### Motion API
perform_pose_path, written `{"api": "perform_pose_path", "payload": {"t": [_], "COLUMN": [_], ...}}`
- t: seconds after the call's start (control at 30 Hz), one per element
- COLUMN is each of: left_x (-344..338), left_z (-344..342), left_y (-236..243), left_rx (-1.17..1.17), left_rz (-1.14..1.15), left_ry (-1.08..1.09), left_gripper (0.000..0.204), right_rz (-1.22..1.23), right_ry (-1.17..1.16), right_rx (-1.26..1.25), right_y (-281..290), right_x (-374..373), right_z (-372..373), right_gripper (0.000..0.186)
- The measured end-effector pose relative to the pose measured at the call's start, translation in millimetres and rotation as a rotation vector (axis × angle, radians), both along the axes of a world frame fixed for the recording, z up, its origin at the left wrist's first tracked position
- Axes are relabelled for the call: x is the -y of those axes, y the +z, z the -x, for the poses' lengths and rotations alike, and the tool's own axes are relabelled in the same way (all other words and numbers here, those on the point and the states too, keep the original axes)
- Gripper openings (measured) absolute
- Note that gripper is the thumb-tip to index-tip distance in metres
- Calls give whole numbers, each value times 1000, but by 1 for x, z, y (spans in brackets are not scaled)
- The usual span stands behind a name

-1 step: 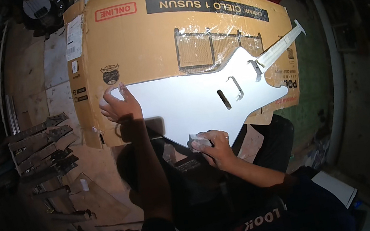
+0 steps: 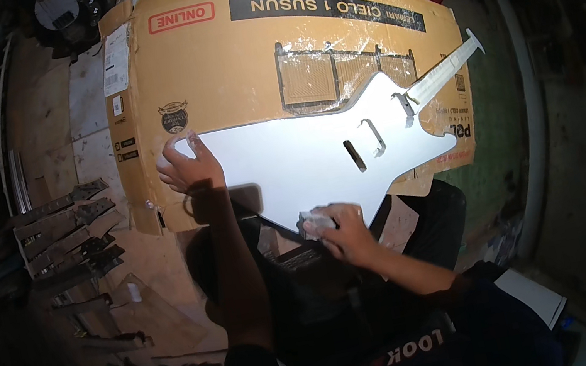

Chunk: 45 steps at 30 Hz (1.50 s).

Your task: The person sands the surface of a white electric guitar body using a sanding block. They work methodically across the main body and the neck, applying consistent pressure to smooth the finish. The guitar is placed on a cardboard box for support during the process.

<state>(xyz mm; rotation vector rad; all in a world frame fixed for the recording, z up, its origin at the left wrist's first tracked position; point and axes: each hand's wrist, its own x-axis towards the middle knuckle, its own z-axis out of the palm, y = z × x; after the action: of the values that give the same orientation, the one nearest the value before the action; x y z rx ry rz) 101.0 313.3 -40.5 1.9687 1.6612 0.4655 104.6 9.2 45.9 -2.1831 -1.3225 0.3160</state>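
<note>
One white, angular electric-guitar body [image 2: 288, 156] on printed cardboard [image 2: 209, 64], held at two places.
Its neck [image 2: 444, 71] points up and right, and its near edge overhangs the cardboard toward the person, perhaps for easier reach; the cardboard likely shields the surface from scuffs. The left hand [image 2: 190, 168] curls its fingers around the far-left corner, seemingly to stop the body sliding. Thumb and fingers of the right hand [image 2: 349, 234] pinch a small grey pad [image 2: 313, 223] at the near edge; its material is unclear.
</note>
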Motion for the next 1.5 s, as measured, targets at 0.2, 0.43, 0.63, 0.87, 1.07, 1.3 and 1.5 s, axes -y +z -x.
{"api": "perform_pose_path", "payload": {"t": [0.2,0.43,0.63,0.87,1.07,1.3,1.5], "left_x": [1,0,3,2,6,20,85], "left_z": [-5,-4,-8,-6,-3,-9,-35], "left_y": [2,6,14,8,19,29,37], "left_rx": [-20,-35,-27,-68,-19,-239,-354], "left_rz": [-33,22,32,33,2,-190,-296], "left_ry": [7,28,22,44,-20,-235,-639], "left_gripper": [42,40,37,38,38,56,76], "right_rz": [-2,79,43,78,53,-20,146], "right_ry": [-444,29,-376,-32,-235,-119,-81], "right_rx": [128,-59,140,-55,61,65,55], "right_y": [6,-4,-1,-10,-6,-9,-6], "right_x": [-56,32,-42,54,-8,41,104], "right_z": [-114,5,-139,4,-92,-60,-50], "right_gripper": [43,53,50,52,49,43,52]}}
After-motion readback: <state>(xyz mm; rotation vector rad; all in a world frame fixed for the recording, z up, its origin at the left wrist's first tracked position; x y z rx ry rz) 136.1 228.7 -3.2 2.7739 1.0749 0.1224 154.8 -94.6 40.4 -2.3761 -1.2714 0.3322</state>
